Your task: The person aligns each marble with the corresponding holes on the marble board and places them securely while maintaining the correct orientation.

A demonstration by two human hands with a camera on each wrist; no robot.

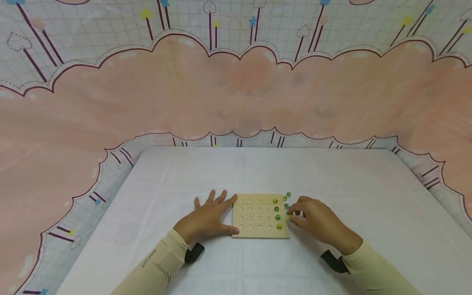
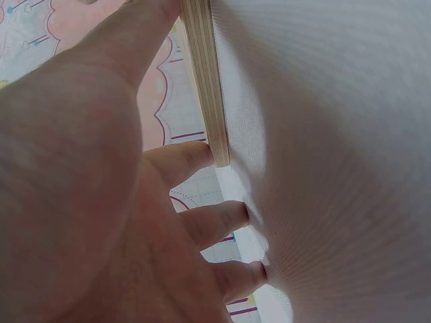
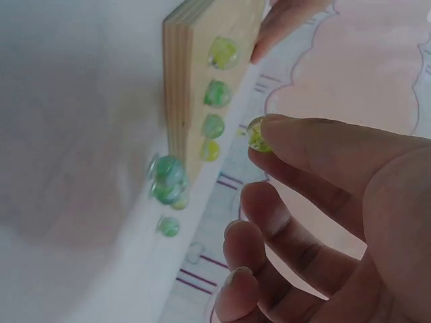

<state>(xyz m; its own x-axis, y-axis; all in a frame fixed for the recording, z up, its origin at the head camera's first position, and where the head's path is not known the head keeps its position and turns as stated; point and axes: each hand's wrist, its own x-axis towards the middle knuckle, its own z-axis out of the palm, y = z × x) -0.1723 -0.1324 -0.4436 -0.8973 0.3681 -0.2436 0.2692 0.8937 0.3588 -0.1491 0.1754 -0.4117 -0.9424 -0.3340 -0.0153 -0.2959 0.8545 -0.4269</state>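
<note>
A wooden board (image 1: 258, 234) with rows of round hollows lies flat on the table. Glass marbles (image 1: 277, 217), green and yellow, fill the hollows of its rightmost column. My left hand (image 1: 205, 219) is spread out, its thumb and index finger touching the board's left edge; in the left wrist view its other fingertips (image 2: 236, 214) reach to the white cloth. Between thumb and index finger my right hand (image 1: 315, 216) pinches a clear yellow marble (image 3: 256, 136), just off the board's right edge. Several loose green and yellow marbles (image 1: 289, 194) lie beside that edge, some partly hidden.
A white cloth (image 1: 199, 168) covers the table. Behind it hangs a patterned pink and white curtain (image 1: 236, 98). Black wrist cameras (image 1: 194, 253) sit under both sleeves.
</note>
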